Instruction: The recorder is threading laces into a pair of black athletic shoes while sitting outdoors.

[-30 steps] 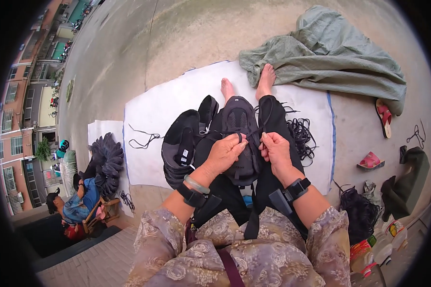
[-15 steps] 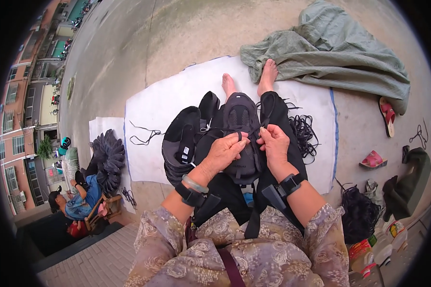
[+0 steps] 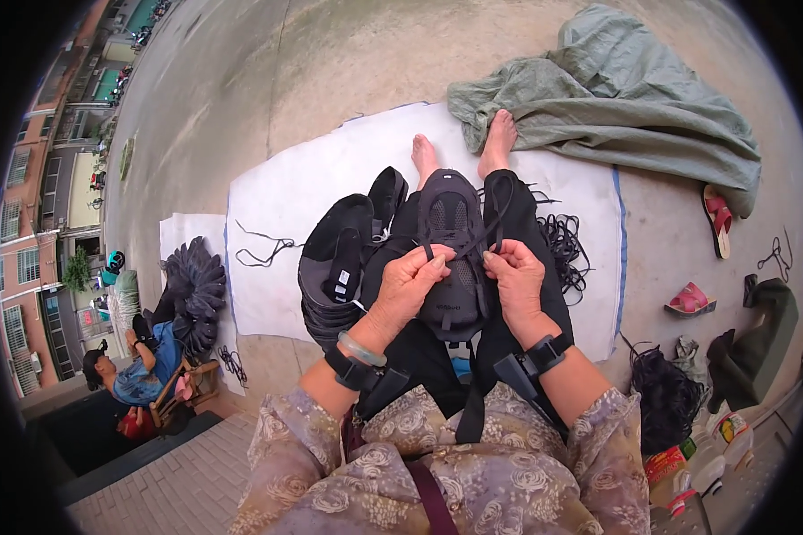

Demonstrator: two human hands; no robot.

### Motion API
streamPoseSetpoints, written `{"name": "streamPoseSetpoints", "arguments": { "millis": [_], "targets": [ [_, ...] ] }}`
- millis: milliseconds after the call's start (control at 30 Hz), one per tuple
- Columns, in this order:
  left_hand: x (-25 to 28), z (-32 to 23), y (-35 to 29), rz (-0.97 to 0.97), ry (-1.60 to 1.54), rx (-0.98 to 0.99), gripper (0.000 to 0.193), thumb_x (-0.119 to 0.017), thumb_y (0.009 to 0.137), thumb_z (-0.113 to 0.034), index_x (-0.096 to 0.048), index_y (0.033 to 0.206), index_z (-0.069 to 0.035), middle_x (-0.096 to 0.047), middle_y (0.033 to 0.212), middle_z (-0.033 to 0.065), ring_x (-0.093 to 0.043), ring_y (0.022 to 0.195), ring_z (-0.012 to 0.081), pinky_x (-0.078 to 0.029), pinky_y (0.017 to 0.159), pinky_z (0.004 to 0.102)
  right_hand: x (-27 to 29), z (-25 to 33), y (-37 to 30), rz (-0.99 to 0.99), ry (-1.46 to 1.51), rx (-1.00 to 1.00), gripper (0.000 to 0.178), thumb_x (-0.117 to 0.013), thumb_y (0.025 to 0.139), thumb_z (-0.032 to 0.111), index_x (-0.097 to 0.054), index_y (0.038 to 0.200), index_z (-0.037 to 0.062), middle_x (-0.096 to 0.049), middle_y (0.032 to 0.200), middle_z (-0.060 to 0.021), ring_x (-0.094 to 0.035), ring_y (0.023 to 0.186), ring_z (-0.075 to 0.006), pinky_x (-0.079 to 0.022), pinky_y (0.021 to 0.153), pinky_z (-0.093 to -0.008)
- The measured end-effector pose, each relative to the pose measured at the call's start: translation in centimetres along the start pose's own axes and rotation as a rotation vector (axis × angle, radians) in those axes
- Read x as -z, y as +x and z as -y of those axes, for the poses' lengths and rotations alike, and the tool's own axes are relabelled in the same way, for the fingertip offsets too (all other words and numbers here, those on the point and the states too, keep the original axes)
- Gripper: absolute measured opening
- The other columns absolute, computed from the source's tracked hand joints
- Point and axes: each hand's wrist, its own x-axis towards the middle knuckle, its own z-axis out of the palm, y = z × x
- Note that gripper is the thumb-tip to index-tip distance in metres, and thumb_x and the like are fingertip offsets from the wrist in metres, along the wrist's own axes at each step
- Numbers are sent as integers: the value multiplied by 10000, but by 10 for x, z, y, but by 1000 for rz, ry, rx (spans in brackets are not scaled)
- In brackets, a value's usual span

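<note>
A dark grey lace-up shoe [image 3: 461,301] lies across my lap between my thighs, its mesh tongue end pointing away from me. My left hand [image 3: 408,287], with a bangle on its wrist, pinches a black shoelace [image 3: 426,236] at the shoe's left side. Opposite it, my right hand [image 3: 519,281] has thumb and forefinger closed on the lace's other part, which loops up over my right knee. A small gap separates the two hands above the eyelets. Fingers partly hide the lacing.
Several black shoes [image 3: 332,254] are stacked by my left thigh. Loose black laces [image 3: 566,254] lie right of my leg on the white sheet [image 3: 281,201]. A grey-green cloth [image 3: 616,107], red sandals [image 3: 718,214] and a black lace bundle [image 3: 665,401] lie rightward. A person [image 3: 143,361] sits at left.
My hands have drawn slightly apart, the left one shifting left and the right one a little nearer me. The lace loop between the fingers no longer shows as before.
</note>
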Motion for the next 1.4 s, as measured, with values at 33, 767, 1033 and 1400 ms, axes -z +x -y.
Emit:
{"name": "streamPoseSetpoints", "arguments": {
  "millis": [33, 767, 1033, 1400],
  "targets": [
    [1, 1, -3, -8, 8, 21, 250, -494, 939, -167, -620, 1061, 12, -610, 934, 23, -561, 808, 79, -449, 769, 212, -1, -1, 0, -17, 2, 8, 101, -635, 783, -23, -599, 872, 6, -588, 704, 6, -510, 603, -43, -417, 557, -184],
    [28, 34, -14, -352, -293, 165, 127, -542, 920, -215, -514, 877, -98, -522, 618, -19, -488, 472, 40, -346, 406, 161, -4, -2, 2, 96, -732, 331, 124, -637, 746, -13, -571, 850, -3, -562, 654, -63, -530, 571, -109, -460, 567, -245],
    [18, 47, 1, -396, -316, 66, 46, -583, 839, -29, -562, 879, -37, -525, 638, -24, -461, 497, 24, -371, 437, 177, 2, -3, 13, 165, -659, 228, 197, -655, 760, -5, -522, 905, 3, -548, 653, -35, -506, 561, -101, -434, 557, -219],
    [12, 61, 10, -444, -293, -20, 164, -580, 822, -29, -554, 984, -26, -535, 665, -15, -485, 537, 36, -411, 488, 196, -29, 32, -11, 477, -1220, 971, 202, -663, 703, 94, -645, 904, 87, -527, 782, -44, -516, 799, -236, -365, 714, -349]
  ]
}}
